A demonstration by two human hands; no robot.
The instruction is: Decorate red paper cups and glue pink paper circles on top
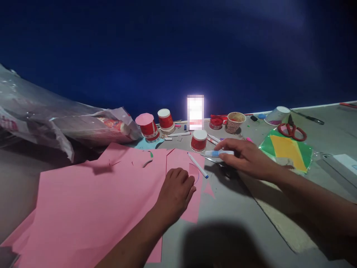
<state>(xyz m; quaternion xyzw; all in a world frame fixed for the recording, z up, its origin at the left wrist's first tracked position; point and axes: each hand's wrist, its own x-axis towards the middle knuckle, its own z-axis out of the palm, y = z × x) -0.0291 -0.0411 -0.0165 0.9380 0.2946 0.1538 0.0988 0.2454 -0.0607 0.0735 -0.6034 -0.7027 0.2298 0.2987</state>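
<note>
My left hand (177,188) rests on pink paper (97,208), its fingers curled together; what they may hold is hidden. Beside its fingertips, a blue curved line shows on a narrower pink sheet (192,208). My right hand (241,156) has thumb and fingers closed on a white and blue tube (216,153). Scissors (210,159) lie just below the tube, their handles in shadow. A white marker with a blue tip (198,165) lies between my hands. Beyond it stands a red cup with a white top (199,140).
Two more red cups (147,127) (166,121), a patterned cup (235,123) and a red pot (216,122) line the back. Plastic bags (64,123) lie left. On the right are red-handled scissors (292,132), green and yellow sheets (288,150) and a board (281,212).
</note>
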